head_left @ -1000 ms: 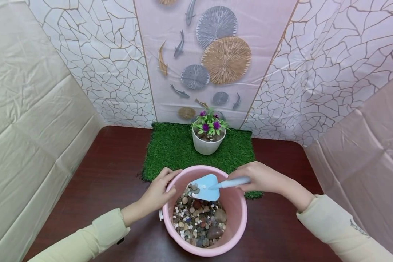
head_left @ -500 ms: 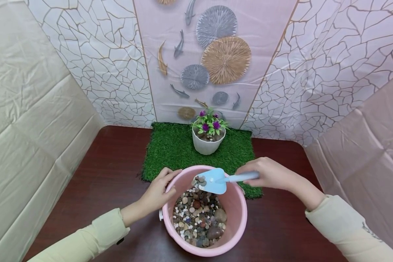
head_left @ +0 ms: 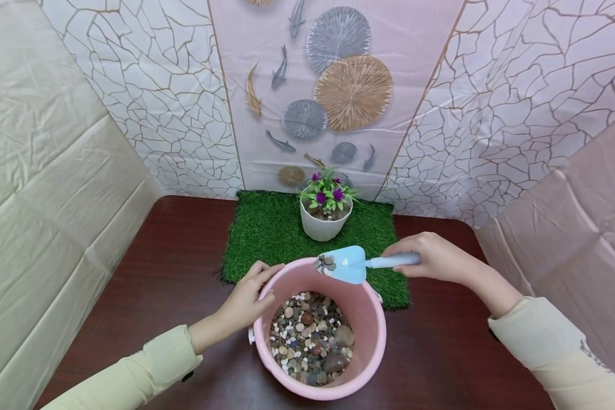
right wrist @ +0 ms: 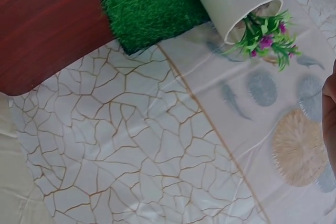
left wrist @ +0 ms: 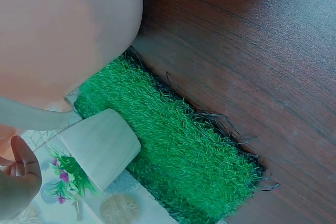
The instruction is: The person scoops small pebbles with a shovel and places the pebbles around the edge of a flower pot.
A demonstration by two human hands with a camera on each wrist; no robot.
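A pink bucket stands on the table with mixed pebbles and larger stones at its bottom. My left hand holds the bucket's rim at its upper left, thumb on the inner side. By its handle, my right hand grips a light blue hand trowel. The blade hangs over the bucket's far rim, carrying a few grey and white pebbles at its tip. In the left wrist view the bucket's side fills the upper left. Only an edge of my right hand shows in the right wrist view.
Behind the bucket, a white flowerpot with purple flowers stands on an artificial grass mat. The dark wooden table extends to both sides. Patterned cloth hangs behind and pale cloth at the sides.
My right hand has raised the loaded trowel from inside the bucket, moving it away from me and to the right, over the far rim. My left hand has stayed on the rim.
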